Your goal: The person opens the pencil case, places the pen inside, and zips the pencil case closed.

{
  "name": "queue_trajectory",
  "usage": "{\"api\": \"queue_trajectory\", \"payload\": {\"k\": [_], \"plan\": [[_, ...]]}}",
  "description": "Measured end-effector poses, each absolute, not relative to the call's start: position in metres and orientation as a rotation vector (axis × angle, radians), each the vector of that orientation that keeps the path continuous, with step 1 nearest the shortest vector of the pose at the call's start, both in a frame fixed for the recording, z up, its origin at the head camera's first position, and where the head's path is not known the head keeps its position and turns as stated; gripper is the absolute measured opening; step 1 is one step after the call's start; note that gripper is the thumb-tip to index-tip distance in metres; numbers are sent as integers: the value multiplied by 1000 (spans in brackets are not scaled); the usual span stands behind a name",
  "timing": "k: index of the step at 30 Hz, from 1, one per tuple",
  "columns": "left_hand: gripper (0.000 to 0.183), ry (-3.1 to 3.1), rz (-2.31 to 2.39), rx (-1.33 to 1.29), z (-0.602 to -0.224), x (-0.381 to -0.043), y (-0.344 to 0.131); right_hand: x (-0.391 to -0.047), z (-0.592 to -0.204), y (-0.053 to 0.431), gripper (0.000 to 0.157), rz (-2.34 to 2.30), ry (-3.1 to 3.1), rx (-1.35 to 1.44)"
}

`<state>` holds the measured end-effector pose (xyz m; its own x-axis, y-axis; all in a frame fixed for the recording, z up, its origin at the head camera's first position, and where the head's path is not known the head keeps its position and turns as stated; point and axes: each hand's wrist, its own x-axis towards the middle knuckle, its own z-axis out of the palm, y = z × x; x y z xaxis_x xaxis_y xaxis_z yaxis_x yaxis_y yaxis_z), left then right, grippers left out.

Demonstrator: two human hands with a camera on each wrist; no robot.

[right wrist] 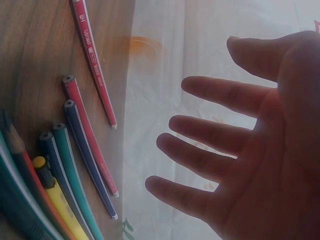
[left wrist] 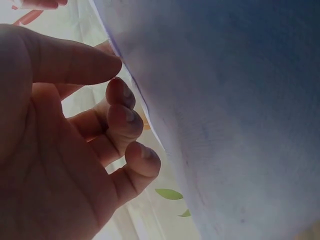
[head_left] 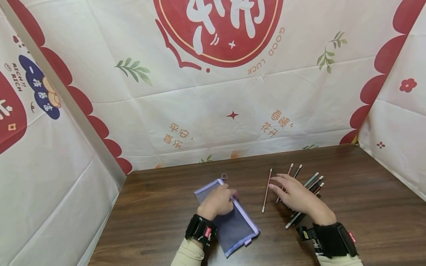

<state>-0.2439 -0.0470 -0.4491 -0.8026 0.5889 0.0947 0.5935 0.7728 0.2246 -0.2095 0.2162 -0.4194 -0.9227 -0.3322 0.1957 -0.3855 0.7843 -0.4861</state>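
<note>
Left grip [head_left: 216, 201] pinches the purple mesh pouch [head_left: 230, 229] by its edge; right grip [head_left: 295, 194] is spread over the pencils [head_left: 294, 220] on the tabletop [head_left: 149, 214]

- On the back cloth [head_left: 206, 94], "GOOD LUCK" is curving at four o'clock of the red circle [head_left: 217, 31]; "平安喜乐" is showing at seven, "春暖花开" at five.
- On the left cloth [head_left: 50, 166], the blue patch [head_left: 40, 88] is carrying "一夜暴富"; "RICH!! RICH" is running at its ten o'clock.
- At ten o'clock in the right wrist view, a red pencil [right wrist: 95, 65] is bearing "HB"; its other lettering is looking too blurred.
</note>
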Motion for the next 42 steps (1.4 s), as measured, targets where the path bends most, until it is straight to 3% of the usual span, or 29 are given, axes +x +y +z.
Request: {"api": "queue_trajectory", "payload": {"k": [42], "plan": [[10, -2756, -525, -865, -427, -251, -78, -215, -423, 214, 48, 771, -2869, 613]]}}
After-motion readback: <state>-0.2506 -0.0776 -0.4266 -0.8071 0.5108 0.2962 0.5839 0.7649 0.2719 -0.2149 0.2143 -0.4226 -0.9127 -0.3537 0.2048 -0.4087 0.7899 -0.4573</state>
